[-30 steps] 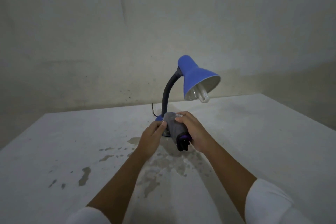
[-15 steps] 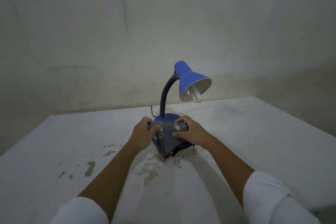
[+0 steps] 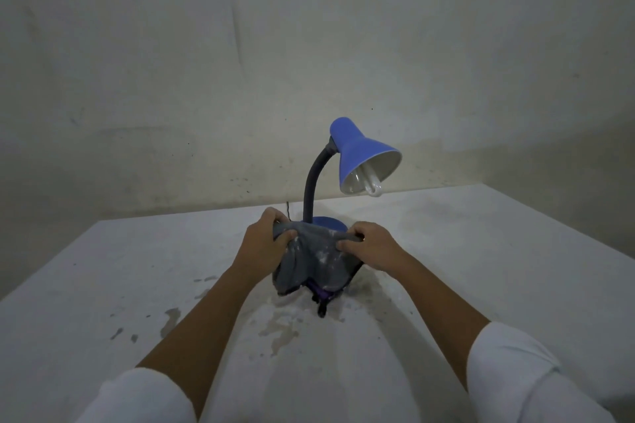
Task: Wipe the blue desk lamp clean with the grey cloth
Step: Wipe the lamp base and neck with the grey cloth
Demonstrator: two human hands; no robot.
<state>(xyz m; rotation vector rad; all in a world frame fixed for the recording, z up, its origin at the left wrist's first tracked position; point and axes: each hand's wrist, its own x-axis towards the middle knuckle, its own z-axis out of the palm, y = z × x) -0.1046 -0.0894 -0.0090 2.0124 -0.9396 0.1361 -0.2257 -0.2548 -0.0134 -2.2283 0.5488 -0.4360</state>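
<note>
The blue desk lamp [image 3: 360, 154] stands upright on the white table [image 3: 498, 268], its shade tilted right with a white bulb inside and a dark bendy neck down to a blue base. Just in front of that base, the grey cloth [image 3: 314, 263] is stretched between both hands, with white specks on it and a dark purple edge hanging below. My left hand [image 3: 266, 239] grips the cloth's left top corner. My right hand [image 3: 372, 244] pinches its right top edge. The cloth hides the front of the lamp base.
The table top has chipped, stained patches [image 3: 278, 330] in front of the cloth and to the left. A thin dark cord [image 3: 288, 211] runs from behind the lamp base. A bare pale wall [image 3: 206, 79] rises right behind the table's far edge.
The cloth was a tight roll in my right hand; both hands have since spread it out wide and moved it lower, in front of the lamp base.
</note>
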